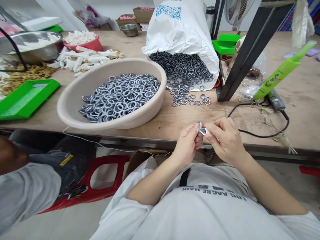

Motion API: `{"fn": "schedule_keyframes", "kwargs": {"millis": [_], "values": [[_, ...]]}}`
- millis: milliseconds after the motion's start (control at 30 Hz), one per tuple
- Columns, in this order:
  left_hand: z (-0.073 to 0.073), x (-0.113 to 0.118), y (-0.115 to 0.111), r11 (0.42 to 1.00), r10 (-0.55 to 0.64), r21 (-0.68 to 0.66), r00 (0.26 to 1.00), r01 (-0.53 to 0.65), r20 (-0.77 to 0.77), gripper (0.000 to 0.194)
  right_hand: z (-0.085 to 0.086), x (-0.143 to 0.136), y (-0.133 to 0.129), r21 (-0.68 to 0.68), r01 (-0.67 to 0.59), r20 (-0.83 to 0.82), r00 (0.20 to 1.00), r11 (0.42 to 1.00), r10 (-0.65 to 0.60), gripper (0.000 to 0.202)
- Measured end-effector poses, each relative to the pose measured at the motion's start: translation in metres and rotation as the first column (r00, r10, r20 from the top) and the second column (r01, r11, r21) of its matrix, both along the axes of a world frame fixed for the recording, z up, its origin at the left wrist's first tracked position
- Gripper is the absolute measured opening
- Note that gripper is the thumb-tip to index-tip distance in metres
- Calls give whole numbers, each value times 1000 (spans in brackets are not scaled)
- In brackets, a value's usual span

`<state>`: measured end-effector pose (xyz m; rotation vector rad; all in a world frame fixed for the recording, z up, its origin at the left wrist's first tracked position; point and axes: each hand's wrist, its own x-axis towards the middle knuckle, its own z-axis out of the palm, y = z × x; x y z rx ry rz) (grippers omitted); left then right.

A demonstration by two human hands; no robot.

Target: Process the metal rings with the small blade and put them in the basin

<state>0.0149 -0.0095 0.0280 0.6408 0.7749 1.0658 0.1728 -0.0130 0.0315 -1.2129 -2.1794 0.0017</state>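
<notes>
My left hand (188,141) pinches a grey ring (199,124) just above the table's front edge. Close against it, my right hand (226,140) grips a small knife, whose short metal blade (202,131) touches or nearly touches the ring. The knife's handle is mostly hidden in my fingers. Left of my hands stands a beige basin (75,115) heaped with grey rings (122,96). Behind, a white sack (180,36) lies on its side with more rings spilling from its mouth, and several loose rings (183,98) lie on the wood.
A black metal post (240,63) rises right of the sack. Beyond it are a lime-green tube (282,73) and a power strip (276,100) with a black cable. A green tray (27,98) sits at left. Another person's sleeve (27,196) is beside a red stool (107,186).
</notes>
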Motion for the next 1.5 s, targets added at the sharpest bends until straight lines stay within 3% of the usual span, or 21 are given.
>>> {"fn": "schedule_keyframes", "kwargs": {"millis": [267,433,500,600,700,800,900,1000,1100,1133,1233,1300,1367,1433,1500], "values": [[-8,-4,3,1000,-10,25,999,9,37,39,-14,-6,9,9,32,-31,999,999,-32,36],[-12,-11,-1,995,-99,25,992,97,78,39,-27,1,56,-55,186,-118,974,981,-191,40],[-15,-18,1,996,-84,0,993,84,77,37,-26,3,83,-109,211,-123,967,971,-224,41],[-20,-31,11,999,-34,-6,999,35,23,32,-23,-4,122,-182,261,16,965,948,-263,39],[-24,-42,23,1000,7,24,1000,-6,-17,34,-26,-22,153,-233,244,213,957,941,-195,45],[-28,-52,33,996,82,29,996,-81,-35,37,-33,-39,172,-230,212,330,935,950,-129,44],[-29,-62,42,987,162,-20,987,-162,-25,23,-36,-43,182,-209,190,350,931,959,-108,37],[-29,-64,51,975,214,-57,977,-215,-11,25,-33,-37,179,-225,166,260,960,960,-105,29],[-30,-52,58,966,260,10,963,-260,-71,31,-29,-35,154,-354,62,-95,990,933,-102,31],[-32,-46,59,959,282,57,954,-277,-99,32,-27,-37,140,-420,-18,-267,958,908,-105,33],[-36,-27,56,935,303,238,941,-264,-150,36,-26,-49,92,-546,-325,-677,715,772,-178,35],[-38,-18,50,916,285,339,943,-215,-171,38,-26,-56,65,-533,-393,-765,603,749,-228,35],[-37,-15,43,907,282,374,938,-192,-202,40,-25,-56,50,-502,-360,-790,561,786,-248,34],[-33,-16,36,917,268,355,940,-182,-212,43,-21,-50,44,-462,-297,-787,571,835,-233,36],[-27,-18,31,938,219,309,960,-157,-175,44,-13,-39,42,-429,-292,-742,653,855,-149,36]]}}
